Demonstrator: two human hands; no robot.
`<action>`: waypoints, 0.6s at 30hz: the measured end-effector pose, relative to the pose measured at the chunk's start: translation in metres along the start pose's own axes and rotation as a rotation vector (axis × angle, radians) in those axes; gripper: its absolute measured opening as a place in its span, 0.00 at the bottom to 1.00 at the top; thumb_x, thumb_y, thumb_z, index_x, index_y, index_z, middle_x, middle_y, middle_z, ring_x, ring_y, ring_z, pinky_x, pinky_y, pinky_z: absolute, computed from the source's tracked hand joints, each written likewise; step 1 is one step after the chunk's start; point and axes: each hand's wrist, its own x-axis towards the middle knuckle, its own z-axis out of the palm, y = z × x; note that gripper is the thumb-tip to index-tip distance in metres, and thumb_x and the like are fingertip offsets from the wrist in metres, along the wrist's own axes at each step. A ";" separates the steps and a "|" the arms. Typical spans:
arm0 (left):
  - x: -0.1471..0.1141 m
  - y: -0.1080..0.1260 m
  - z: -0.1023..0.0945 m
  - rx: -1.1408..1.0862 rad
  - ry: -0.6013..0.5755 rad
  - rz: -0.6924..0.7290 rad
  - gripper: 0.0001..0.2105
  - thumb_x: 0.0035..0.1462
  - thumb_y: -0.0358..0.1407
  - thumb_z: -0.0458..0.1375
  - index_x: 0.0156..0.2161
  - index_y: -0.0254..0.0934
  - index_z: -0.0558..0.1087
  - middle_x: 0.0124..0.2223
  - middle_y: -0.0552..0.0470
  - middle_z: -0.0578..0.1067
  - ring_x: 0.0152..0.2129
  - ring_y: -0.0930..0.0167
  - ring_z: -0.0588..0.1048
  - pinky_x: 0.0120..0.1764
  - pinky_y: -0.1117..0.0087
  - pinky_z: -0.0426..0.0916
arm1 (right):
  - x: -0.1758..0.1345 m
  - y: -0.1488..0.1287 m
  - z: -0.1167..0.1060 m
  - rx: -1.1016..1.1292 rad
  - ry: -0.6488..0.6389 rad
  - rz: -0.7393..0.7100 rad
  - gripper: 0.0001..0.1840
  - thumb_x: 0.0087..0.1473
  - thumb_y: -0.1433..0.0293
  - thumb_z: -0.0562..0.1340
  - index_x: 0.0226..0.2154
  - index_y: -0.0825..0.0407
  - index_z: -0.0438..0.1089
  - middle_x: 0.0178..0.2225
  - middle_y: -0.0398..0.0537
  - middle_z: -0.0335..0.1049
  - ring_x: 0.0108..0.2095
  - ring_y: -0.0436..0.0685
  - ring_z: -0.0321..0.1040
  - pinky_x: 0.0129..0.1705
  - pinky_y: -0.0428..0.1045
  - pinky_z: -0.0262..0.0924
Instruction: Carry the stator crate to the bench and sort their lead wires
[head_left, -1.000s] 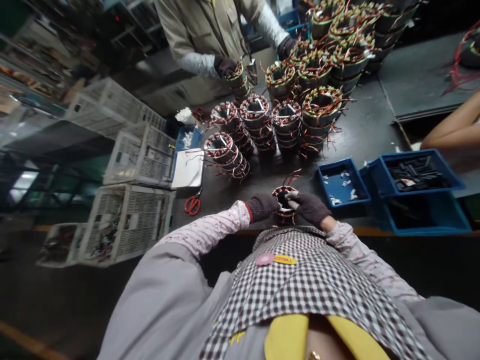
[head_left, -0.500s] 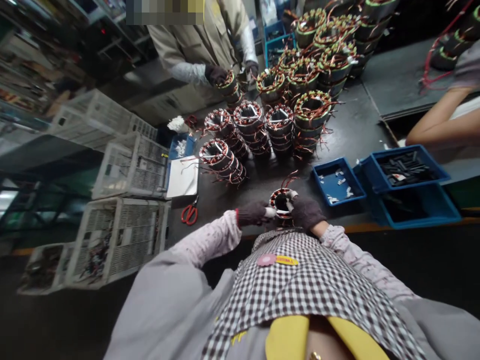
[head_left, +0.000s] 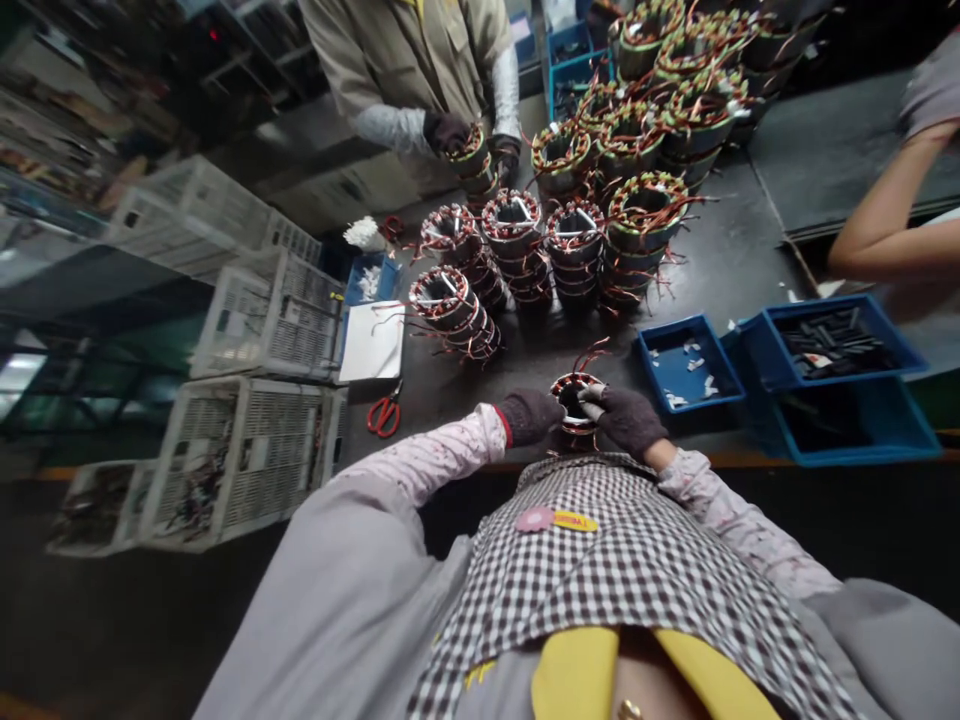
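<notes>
Copper-wound stator (head_left: 576, 400) sits at the near edge of the desk (head_left: 739, 250), right in front of the person, red leads sticking up from its far side. Left hand (head_left: 529, 415), in a dark knit glove, is closed against the stator's left flank, steadying it. Right hand (head_left: 627, 418), also gloved, has fingers pinched at the top rim on the right side; looks like a small white piece is held there, too small to be sure.

Step in hand, my read: working something into the winding or slots at the top of the core, one hand bracing, the other placing. Next move likely needs a firm brace from the left and a fine push from the right fingertips, without snagging the loose leads.

Just right of the stator: small blue tray (head_left: 686, 362) with white bits, then a bigger blue bin (head_left: 840, 345) with dark strips. Left on the desk: red scissors (head_left: 384, 412) and a white pad (head_left: 375, 340). Further back, stacked stators (head_left: 517, 245) in rows, taller stacks with green bands (head_left: 645, 215) behind. Across the desk a co-worker's gloved hand (head_left: 447, 131) holds another stator. Bare forearm (head_left: 877, 225) of a third person at far right. White wire crates (head_left: 255, 450) off the desk's left side.
</notes>
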 end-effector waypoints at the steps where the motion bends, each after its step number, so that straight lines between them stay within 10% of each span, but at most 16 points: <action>1: 0.003 0.000 -0.004 0.005 -0.004 0.006 0.08 0.61 0.31 0.62 0.41 0.32 0.85 0.40 0.36 0.83 0.39 0.56 0.83 0.44 0.61 0.75 | 0.000 -0.001 0.000 -0.009 0.002 -0.004 0.18 0.68 0.66 0.61 0.56 0.48 0.81 0.54 0.52 0.81 0.53 0.61 0.78 0.55 0.51 0.69; 6: 0.025 0.024 -0.038 -0.417 0.044 -0.132 0.19 0.64 0.40 0.56 0.27 0.34 0.82 0.22 0.49 0.76 0.21 0.70 0.75 0.29 0.77 0.72 | 0.000 0.000 0.006 -0.131 -0.009 0.023 0.16 0.65 0.67 0.63 0.51 0.50 0.83 0.50 0.55 0.82 0.48 0.62 0.78 0.48 0.49 0.69; 11: 0.022 0.014 -0.062 -0.634 0.336 -0.311 0.13 0.69 0.35 0.55 0.48 0.31 0.81 0.39 0.44 0.82 0.32 0.69 0.79 0.40 0.70 0.74 | -0.004 0.003 0.008 -0.091 0.018 -0.021 0.21 0.69 0.66 0.59 0.58 0.49 0.80 0.55 0.55 0.80 0.50 0.62 0.77 0.50 0.50 0.69; 15: -0.013 -0.002 -0.026 -0.359 0.183 -0.460 0.16 0.68 0.43 0.58 0.51 0.35 0.79 0.45 0.43 0.82 0.42 0.61 0.80 0.48 0.63 0.72 | -0.011 -0.002 0.001 -0.087 0.017 -0.155 0.21 0.67 0.69 0.60 0.59 0.48 0.79 0.54 0.53 0.81 0.50 0.60 0.77 0.51 0.50 0.68; 18: -0.029 0.003 0.014 -0.553 0.006 -0.458 0.18 0.66 0.47 0.60 0.52 0.36 0.79 0.44 0.44 0.83 0.39 0.62 0.81 0.46 0.64 0.73 | -0.010 -0.024 -0.003 -0.232 -0.038 -0.264 0.20 0.69 0.65 0.60 0.56 0.50 0.80 0.51 0.57 0.81 0.49 0.61 0.76 0.51 0.49 0.66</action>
